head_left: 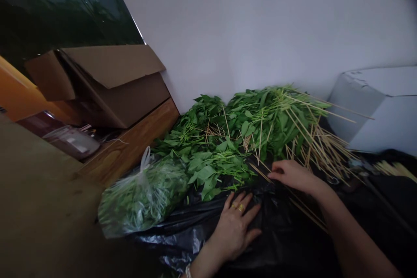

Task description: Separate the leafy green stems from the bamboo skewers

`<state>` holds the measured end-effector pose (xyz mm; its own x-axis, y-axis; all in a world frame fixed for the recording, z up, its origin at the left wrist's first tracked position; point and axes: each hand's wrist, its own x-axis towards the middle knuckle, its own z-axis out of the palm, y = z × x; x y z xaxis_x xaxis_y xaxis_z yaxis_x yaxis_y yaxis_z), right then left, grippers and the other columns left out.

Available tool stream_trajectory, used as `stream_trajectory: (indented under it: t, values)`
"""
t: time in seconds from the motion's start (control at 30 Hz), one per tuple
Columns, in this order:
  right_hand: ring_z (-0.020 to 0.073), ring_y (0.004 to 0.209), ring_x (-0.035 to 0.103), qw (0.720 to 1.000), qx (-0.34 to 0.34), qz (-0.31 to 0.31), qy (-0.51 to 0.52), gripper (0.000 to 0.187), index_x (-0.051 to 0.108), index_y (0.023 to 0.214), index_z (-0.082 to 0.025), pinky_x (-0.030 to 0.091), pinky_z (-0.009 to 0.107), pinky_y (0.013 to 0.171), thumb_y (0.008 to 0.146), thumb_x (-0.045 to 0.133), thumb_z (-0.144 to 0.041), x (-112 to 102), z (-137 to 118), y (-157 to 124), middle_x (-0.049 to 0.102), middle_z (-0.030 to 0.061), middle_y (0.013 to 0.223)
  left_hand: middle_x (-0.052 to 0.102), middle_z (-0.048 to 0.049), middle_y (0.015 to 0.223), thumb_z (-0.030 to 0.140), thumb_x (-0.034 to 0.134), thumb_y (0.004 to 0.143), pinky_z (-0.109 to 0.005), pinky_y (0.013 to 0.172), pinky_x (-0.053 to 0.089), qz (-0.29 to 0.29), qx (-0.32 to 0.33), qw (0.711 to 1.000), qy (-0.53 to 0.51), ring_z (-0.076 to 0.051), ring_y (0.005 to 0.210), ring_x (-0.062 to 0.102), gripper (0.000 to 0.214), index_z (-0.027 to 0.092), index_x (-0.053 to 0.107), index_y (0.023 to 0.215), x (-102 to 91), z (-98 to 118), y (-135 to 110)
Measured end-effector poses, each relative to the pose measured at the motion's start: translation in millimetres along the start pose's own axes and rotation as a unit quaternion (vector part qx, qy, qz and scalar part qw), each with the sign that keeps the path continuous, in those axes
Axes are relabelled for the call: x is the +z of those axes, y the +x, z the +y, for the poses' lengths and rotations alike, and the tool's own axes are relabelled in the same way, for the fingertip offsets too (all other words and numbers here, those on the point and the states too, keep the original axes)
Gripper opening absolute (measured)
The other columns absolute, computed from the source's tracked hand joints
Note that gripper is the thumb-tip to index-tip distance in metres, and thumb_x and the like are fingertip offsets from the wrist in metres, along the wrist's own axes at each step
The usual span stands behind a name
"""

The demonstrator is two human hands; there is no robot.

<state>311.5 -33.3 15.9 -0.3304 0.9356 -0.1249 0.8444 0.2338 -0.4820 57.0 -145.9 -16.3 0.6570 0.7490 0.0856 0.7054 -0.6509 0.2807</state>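
Note:
My left hand (235, 225) lies flat with fingers spread on a black plastic sheet (280, 243), rings on two fingers. My right hand (293, 174) rests further back on the sheet, fingers curled over thin bamboo skewers (298, 206) that run under it. Just beyond both hands lies a heap of green leafy stems (228, 139) mixed with several skewers (321, 145). A clear plastic bag of greens (143, 195) lies left of my left hand.
An open cardboard box (110, 82) stands at the left on a wooden ledge (137, 139). A white box (381, 104) sits at the right against the white wall. A brown floor (39, 208) fills the lower left.

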Motion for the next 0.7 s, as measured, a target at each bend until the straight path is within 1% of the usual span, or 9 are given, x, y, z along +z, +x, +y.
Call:
stream_trajectory:
  t: [0.07,0.13,0.2,0.3,0.37,0.47,0.53,0.6,0.7]
  values:
    - [0.0168,0.070,0.061,0.999,0.029,0.016,-0.041,0.022,0.061,0.071,-0.021,0.036,0.025,0.060,0.082,0.054,-0.039,0,2,1,0.067,0.0022,0.072,0.032,-0.0054,0.152,0.050,0.049,0.089,-0.051,0.116,0.017,0.001,-0.003,1.000,-0.001,-0.025,0.141,0.026,0.061,0.031,0.033,0.144,-1.2,-1,0]
    - [0.0184,0.075,0.062,0.996,0.035,0.018,-0.077,0.019,0.062,0.075,-0.021,0.037,0.026,0.064,0.081,0.056,-0.038,4,-1,1,0.068,0.0037,0.078,0.033,-0.0048,0.152,0.050,0.050,0.089,-0.050,0.116,0.017,0.003,-0.008,1.000,-0.006,-0.024,0.141,0.025,0.060,0.031,0.034,0.143,-2.7,-1,0]
    - [0.0209,0.084,0.064,0.993,0.041,0.023,-0.112,0.019,0.062,0.084,-0.021,0.038,0.027,0.068,0.080,0.058,-0.039,9,-7,1,0.068,0.0065,0.089,0.034,-0.0040,0.151,0.050,0.048,0.089,-0.050,0.116,0.018,0.006,-0.014,1.000,-0.017,-0.024,0.141,0.026,0.058,0.032,0.035,0.142,-3.4,-1,0]
    - [0.0244,0.095,0.063,0.987,0.057,0.024,-0.148,0.027,0.059,0.098,-0.019,0.039,0.028,0.070,0.078,0.060,-0.036,16,-15,1,0.067,0.0109,0.101,0.036,-0.0041,0.150,0.049,0.049,0.089,-0.052,0.116,0.019,0.014,-0.019,0.999,-0.033,-0.025,0.139,0.029,0.057,0.032,0.036,0.142,-3.1,0,0]
    - [0.0242,0.093,0.064,0.987,0.055,0.005,-0.151,0.025,0.058,0.099,-0.018,0.039,0.028,0.067,0.079,0.057,-0.032,18,-18,0,0.067,0.0104,0.099,0.037,-0.0047,0.149,0.048,0.051,0.088,-0.053,0.115,0.021,0.019,-0.019,0.999,-0.038,-0.026,0.138,0.030,0.057,0.032,0.037,0.141,-2.7,0,0]
    - [0.0225,0.086,0.066,0.987,0.046,-0.019,-0.154,0.016,0.060,0.092,-0.020,0.036,0.027,0.061,0.079,0.052,-0.024,18,-21,0,0.069,0.0070,0.091,0.038,-0.0040,0.149,0.048,0.053,0.087,-0.053,0.114,0.023,0.024,-0.020,0.999,-0.038,-0.026,0.137,0.033,0.057,0.033,0.039,0.140,-2.5,-1,1]
    - [0.0225,0.085,0.066,0.986,0.039,-0.023,-0.160,0.015,0.061,0.088,-0.020,0.036,0.027,0.061,0.077,0.051,-0.019,19,-24,-1,0.070,0.0067,0.089,0.039,-0.0036,0.149,0.047,0.054,0.087,-0.053,0.114,0.024,0.026,-0.021,0.999,-0.039,-0.026,0.137,0.033,0.057,0.034,0.039,0.140,-2.4,-1,1]
    - [0.0239,0.086,0.066,0.984,0.041,-0.020,-0.174,0.017,0.063,0.087,-0.019,0.037,0.028,0.063,0.076,0.050,-0.015,20,-26,-2,0.070,0.0093,0.090,0.039,-0.0039,0.148,0.046,0.054,0.087,-0.053,0.114,0.023,0.027,-0.020,0.998,-0.044,-0.026,0.137,0.033,0.056,0.033,0.040,0.140,-2.4,-2,1]
    - [0.0254,0.086,0.067,0.979,0.060,-0.008,-0.197,0.023,0.064,0.092,-0.014,0.039,0.029,0.065,0.074,0.049,-0.011,22,-30,-3,0.069,0.0150,0.092,0.040,-0.0046,0.148,0.045,0.055,0.087,-0.053,0.114,0.023,0.026,-0.022,0.998,-0.050,-0.026,0.137,0.034,0.057,0.033,0.040,0.140,-2.5,-1,1]
